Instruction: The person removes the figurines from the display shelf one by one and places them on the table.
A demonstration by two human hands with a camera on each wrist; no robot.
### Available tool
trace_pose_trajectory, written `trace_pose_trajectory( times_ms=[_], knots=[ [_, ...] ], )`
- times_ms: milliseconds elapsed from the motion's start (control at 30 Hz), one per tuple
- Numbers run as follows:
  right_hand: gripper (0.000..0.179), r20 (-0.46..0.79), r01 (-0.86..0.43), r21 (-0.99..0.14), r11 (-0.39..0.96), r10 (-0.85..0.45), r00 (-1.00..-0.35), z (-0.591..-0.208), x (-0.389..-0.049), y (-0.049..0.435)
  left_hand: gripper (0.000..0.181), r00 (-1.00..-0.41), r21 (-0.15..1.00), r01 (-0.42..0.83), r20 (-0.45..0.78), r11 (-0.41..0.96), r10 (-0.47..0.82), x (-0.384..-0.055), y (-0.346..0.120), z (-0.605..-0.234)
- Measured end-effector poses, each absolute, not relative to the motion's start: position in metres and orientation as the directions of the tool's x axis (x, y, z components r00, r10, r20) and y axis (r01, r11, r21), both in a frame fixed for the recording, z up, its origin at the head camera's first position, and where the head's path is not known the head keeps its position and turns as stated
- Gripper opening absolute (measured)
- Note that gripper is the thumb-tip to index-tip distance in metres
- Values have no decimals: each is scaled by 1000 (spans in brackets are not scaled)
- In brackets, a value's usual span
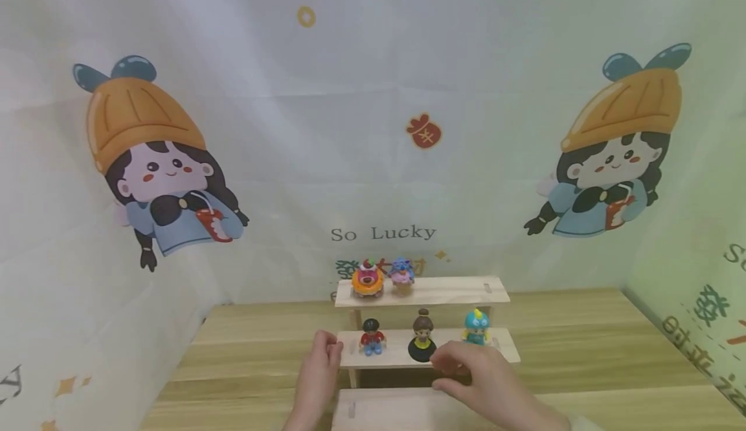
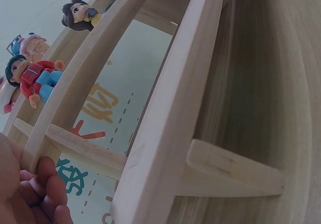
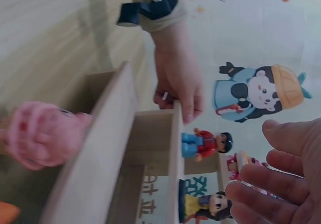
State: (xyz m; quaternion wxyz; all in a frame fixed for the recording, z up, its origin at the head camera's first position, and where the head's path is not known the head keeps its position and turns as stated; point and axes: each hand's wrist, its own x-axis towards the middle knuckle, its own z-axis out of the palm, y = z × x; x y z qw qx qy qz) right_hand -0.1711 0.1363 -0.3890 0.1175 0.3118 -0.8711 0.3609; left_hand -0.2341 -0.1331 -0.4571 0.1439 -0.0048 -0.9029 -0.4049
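Observation:
A stepped wooden display shelf (image 1: 408,400) stands on the table. My left hand (image 1: 318,369) grips the left end of its middle tier; in the left wrist view its fingers (image 2: 47,181) curl under the board's corner. On that tier sit a figure in a red jacket (image 1: 372,338), a bun-haired doll on a black base (image 1: 422,337) and a figure with a blue cap (image 1: 477,327). My right hand (image 1: 486,379) hovers in front of the tier between the doll and the blue-capped figure, fingers loosely bent and holding nothing. In the right wrist view its fingers (image 3: 268,179) are spread.
The top tier holds an orange-ringed toy (image 1: 368,281) and a blue and pink toy (image 1: 402,277). A blurred pink toy (image 3: 45,133) lies before the lowest tier in the right wrist view. A printed cloth (image 1: 373,94) hangs behind and beside the wooden table (image 1: 262,340).

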Motion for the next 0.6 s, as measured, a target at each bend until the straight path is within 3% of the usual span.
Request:
trace_pose_trajectory(
  times_ms=[167,600],
  knots=[
    [15,564,-686,-478,548,-408,-718,-378,-191,129,12,-955,724,135,276,677,-106,-234,-133,-459],
    [15,670,-653,-357,668,-304,-677,-343,-227,116,13,-956,725,127,272,676,-112,-231,-132,-456]
  ],
)
